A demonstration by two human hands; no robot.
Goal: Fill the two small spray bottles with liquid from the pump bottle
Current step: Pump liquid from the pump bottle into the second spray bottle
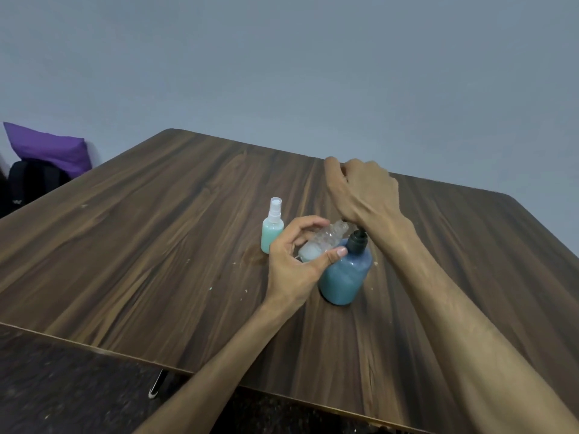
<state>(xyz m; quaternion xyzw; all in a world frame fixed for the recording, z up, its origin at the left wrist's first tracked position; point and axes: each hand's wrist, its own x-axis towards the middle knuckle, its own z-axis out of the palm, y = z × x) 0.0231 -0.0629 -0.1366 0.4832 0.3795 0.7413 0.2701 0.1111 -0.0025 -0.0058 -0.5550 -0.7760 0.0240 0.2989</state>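
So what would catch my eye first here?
Probably the two hands meeting mid-table: the left hand tilts a clear small bottle toward the blue pump bottle, while the right hand covers its pump. Just left stands a capped spray bottle of pale green liquid.

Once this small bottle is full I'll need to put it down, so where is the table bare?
The table shows bare wood left of the capped spray bottle and along the near edge. It is crowded around the pump bottle, where the left hand holds the open bottle under the right hand.
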